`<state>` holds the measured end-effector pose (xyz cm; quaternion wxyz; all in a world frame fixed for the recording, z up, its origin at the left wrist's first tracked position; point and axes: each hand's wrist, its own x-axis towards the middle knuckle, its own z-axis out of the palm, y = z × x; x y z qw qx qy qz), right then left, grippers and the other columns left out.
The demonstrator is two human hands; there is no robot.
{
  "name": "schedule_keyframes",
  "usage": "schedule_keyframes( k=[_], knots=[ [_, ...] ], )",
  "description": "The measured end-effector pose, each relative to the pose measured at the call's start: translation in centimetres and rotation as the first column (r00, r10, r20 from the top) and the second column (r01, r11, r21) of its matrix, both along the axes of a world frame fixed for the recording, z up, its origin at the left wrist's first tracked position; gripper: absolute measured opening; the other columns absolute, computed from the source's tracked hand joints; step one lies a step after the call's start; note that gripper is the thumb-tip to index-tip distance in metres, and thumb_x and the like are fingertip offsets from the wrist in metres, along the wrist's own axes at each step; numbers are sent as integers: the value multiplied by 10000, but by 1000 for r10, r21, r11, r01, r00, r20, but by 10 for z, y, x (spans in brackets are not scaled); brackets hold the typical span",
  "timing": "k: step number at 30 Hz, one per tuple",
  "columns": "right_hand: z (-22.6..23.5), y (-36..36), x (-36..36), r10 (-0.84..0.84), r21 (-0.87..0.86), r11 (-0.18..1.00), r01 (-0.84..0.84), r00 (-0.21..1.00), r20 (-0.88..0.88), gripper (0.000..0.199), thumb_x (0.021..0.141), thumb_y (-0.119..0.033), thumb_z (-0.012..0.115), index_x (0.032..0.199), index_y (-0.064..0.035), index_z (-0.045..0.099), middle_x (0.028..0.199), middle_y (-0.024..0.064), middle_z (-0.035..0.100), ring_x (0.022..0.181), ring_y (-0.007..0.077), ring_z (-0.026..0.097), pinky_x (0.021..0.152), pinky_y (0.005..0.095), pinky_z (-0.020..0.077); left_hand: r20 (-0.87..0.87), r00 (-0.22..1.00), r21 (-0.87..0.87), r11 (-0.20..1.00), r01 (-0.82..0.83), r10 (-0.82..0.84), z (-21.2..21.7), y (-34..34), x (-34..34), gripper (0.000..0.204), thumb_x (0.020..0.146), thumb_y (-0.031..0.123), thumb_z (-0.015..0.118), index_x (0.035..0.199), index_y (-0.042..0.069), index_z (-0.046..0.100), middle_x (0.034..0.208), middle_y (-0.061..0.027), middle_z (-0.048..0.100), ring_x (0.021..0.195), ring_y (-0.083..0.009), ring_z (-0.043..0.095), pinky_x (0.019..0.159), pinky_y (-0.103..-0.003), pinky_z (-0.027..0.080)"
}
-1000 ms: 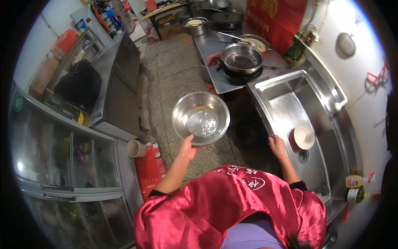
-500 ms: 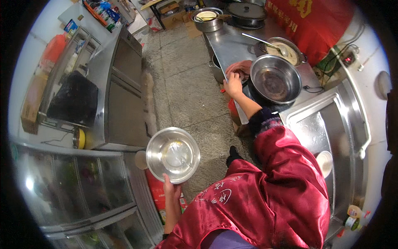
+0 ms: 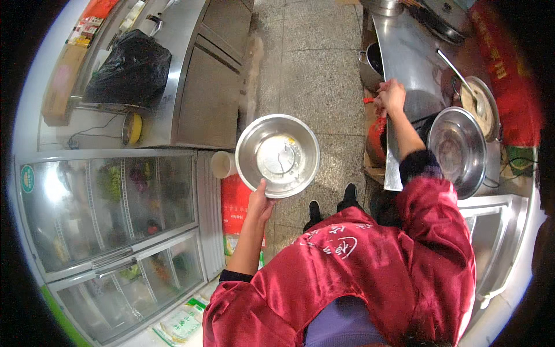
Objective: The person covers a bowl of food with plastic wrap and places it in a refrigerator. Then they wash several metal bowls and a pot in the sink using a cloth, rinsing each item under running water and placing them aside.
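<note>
A metal tabletop (image 3: 409, 55) runs along the right of a speckled floor (image 3: 309, 81); a glass-fronted fridge (image 3: 110, 208) stands at left. White lettering marks the red garment (image 3: 272, 272) and a red box (image 3: 233, 199). Above the floor, the left hand's (image 3: 262, 203) fingers grasp a steel bowl (image 3: 248, 153) containing a clear, glossy substance (image 3: 277, 159). The right hand (image 3: 392, 99) is at the tabletop's edge, fingers bent; whether they grasp anything cannot be told. A pan (image 3: 495, 113) holds pale contents and a ladle (image 3: 454, 66).

I stand in what looks like a commercial kitchen: a glass-doored fridge (image 3: 144, 250) showing vegetables (image 3: 113, 182) and a steel cabinet (image 3: 211, 95) on my left, pans (image 3: 475, 159) on a steel worktop (image 3: 411, 61) beside a sink (image 3: 491, 202) on my right.
</note>
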<state>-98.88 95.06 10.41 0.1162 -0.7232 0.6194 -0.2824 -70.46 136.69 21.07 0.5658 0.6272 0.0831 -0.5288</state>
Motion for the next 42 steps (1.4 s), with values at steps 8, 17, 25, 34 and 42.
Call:
schedule_keyframes(
  k=[8,17,25,34,42],
  knots=[
    [131,166,77,164,119,460,-880,216,962,393,910,-347,507,1187,-69,531,857,-3,575,702,100,539,617,266,456,-45,976,-78,975,210,-214,-18,-79,12,336,944,145,450,1196,-75,488,1116,-190,612,900,-309,646,688,-451,559],
    [149,189,101,664,-262,546,-795,602,-443,255,669,-308,656,903,-216,611,1139,8,541,1142,243,462,952,476,369,-4,808,-150,799,582,-589,-11,-117,1,104,745,46,559,815,-15,605,796,-116,603,668,-262,593,597,-420,513],
    [140,250,67,613,-34,771,-635,756,-228,330,701,-235,661,1020,-161,617,1168,75,556,1090,303,525,918,450,456,-49,643,-349,616,706,-764,-4,-126,-57,614,968,530,393,1315,24,425,1171,-156,586,932,-286,657,652,-469,594],
    [173,287,-47,78,340,940,-16,982,-171,171,678,-86,623,834,-140,668,949,88,663,956,318,594,818,413,467,253,567,-574,350,740,-784,9,-141,-147,575,1010,480,320,1304,8,462,1253,-138,536,1077,-230,557,860,-358,502],
    [129,352,-135,245,-79,968,-239,965,90,462,726,-230,697,1148,-79,585,1111,149,583,1034,347,565,900,421,453,146,281,-371,211,904,-949,15,-173,-263,674,970,581,319,1145,-25,556,1047,-129,641,900,-229,641,765,-344,539]
  ],
)
